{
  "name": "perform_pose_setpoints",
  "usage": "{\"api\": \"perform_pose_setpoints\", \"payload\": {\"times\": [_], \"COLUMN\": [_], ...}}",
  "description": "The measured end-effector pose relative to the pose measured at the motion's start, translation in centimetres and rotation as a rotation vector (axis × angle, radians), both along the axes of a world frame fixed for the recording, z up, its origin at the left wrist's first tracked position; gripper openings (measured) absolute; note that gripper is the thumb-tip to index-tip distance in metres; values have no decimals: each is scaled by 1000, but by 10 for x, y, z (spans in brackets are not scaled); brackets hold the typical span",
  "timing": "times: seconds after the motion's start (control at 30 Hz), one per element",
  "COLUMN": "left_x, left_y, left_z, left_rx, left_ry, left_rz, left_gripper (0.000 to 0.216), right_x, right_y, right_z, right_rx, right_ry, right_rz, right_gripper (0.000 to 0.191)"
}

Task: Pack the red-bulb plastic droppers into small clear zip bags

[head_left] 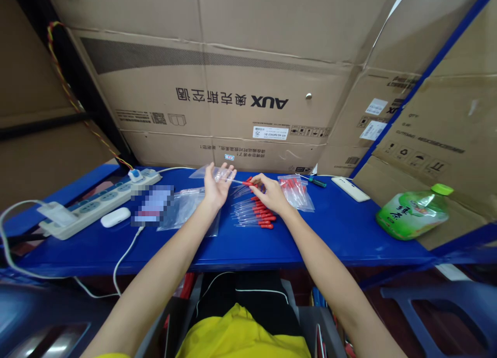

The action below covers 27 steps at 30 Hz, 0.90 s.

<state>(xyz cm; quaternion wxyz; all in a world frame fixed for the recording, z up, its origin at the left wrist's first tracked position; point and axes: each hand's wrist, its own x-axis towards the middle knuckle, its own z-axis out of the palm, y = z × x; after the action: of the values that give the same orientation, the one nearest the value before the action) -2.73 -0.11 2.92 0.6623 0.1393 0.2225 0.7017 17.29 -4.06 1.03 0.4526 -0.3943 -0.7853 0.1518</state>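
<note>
My left hand (218, 188) is raised over the back of the blue table, its fingers partly spread and a clear plastic bag (199, 173) held at them. Between the thumb and fingers of my right hand (268, 192) is the red end of a dropper (247, 183); its thin clear stem points left toward the bag and my left palm. Below my right hand lies a loose row of droppers (264, 213) with red bulbs and clear stems. To its right rests a clear bag filled with red-ended droppers (295, 192). Flat clear bags (182, 210) lie left of my left forearm.
Along the left stand a power strip (104, 200) with cables, a white case (115, 217) and a phone (153, 205). A screwdriver (317, 182), a white flat device (350, 189) and a green bottle (413, 213) are on the right. Cardboard (233, 53) walls the back of the blue table (252, 249).
</note>
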Motion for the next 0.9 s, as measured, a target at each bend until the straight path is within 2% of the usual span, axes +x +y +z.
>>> {"api": "perform_pose_setpoints", "payload": {"times": [0.07, 0.2, 0.37, 0.47, 0.67, 0.77, 0.9], "left_x": [10, 27, 34, 35, 36, 34, 27], "left_y": [-6, -17, -24, -26, -27, -25, -18], "left_z": [-2, -8, -10, -7, -6, -6, -6], "left_rx": [19, 45, 100, 98, 93, 100, 86], "left_ry": [51, 148, 139, 103, 92, 87, 56], "left_rz": [-79, -232, -311, -325, -327, -309, -246], "left_gripper": [18, 15, 12, 11, 10, 9, 7], "right_x": [-5, -13, -19, -22, -26, -24, -7], "right_y": [-1, -4, -9, -11, -13, -10, -4], "right_z": [-2, -4, -5, -5, -3, -2, 3], "right_rx": [10, 69, 113, 122, 102, 96, 102], "right_ry": [-7, -47, -76, -108, -306, -337, -248], "right_rz": [-17, -73, -165, -235, -335, -297, -196], "right_gripper": [16, 13, 13, 15, 21, 25, 28]}}
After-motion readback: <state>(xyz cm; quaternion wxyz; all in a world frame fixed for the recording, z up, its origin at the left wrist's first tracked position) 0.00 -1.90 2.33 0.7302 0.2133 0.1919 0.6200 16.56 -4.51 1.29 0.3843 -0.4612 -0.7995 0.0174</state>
